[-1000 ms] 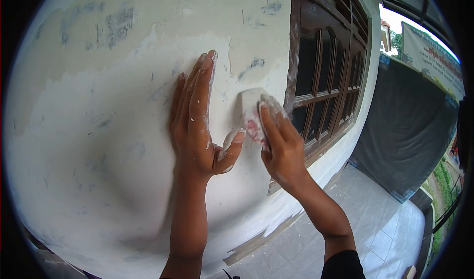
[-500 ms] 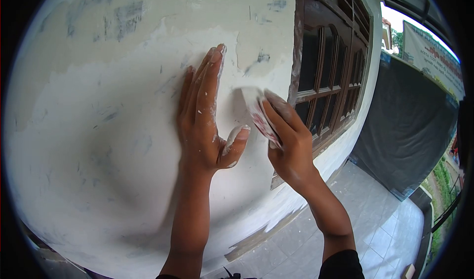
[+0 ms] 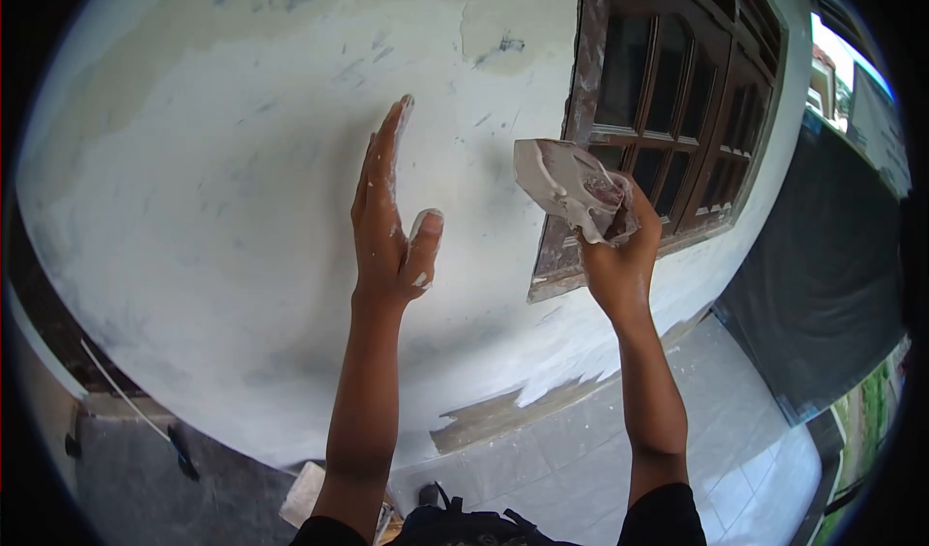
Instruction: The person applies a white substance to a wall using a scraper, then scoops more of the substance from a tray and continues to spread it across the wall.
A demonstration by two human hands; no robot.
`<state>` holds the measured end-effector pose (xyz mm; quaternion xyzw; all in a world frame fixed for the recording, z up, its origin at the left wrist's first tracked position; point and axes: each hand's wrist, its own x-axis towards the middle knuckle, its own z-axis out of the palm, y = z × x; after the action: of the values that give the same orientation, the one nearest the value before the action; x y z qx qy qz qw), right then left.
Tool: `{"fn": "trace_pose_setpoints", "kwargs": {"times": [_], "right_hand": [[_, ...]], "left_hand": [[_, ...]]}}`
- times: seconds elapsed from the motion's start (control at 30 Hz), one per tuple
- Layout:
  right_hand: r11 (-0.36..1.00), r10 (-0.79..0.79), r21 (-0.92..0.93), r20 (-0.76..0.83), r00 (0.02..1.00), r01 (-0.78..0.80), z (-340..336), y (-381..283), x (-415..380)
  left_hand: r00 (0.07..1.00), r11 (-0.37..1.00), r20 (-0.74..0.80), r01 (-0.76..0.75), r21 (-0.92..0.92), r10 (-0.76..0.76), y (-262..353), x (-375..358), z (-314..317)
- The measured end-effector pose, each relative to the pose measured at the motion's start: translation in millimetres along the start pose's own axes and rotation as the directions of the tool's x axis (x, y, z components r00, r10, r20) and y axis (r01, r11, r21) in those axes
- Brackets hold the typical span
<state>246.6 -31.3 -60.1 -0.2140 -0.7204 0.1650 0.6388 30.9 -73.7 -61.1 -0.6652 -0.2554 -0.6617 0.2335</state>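
My right hand point(image 3: 624, 256) grips a flat scraper-like piece point(image 3: 571, 180) smeared with wet white paste. It is turned so that its coated face shows, in front of the window frame's lower left corner. To the left, my left hand point(image 3: 387, 212) is raised upright with its fingers stretched up and its thumb apart. White paste marks its thumb and finger edges, and nothing is in it. Behind both hands stands the wall point(image 3: 242, 198), coated white with grey-blue smudges. Whether the left hand touches the wall I cannot tell.
A brown wooden window point(image 3: 668, 111) is set in the wall at the right. Beyond it hangs a dark sheet point(image 3: 823, 265). Grey floor tiles point(image 3: 581, 459) lie below. A pale block-like object point(image 3: 303, 493) is near my left forearm, with a thin white stick point(image 3: 126, 391) further left.
The coated piece has turned from edge-on at the wall to showing its pasted face, and has moved right with my right hand. The view has shifted, showing more floor at the lower left.
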Motion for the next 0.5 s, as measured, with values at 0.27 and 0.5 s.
{"fn": "trace_pose_setpoints", "kwargs": {"times": [0.27,0.5], "right_hand": [[0.732,0.299,0.564,0.238,0.924,-0.382,-10.9,2.7,-45.9],[0.281,0.464,0.63,0.571,0.677,-0.724,12.7,9.9,-113.4]], "left_hand": [[0.965,0.956,-0.011,0.26,0.132,-0.261,74.1,-55.4,-18.7],[0.89,0.876,-0.068,0.455,0.163,-0.45,127.9,-116.6,-65.5]]}}
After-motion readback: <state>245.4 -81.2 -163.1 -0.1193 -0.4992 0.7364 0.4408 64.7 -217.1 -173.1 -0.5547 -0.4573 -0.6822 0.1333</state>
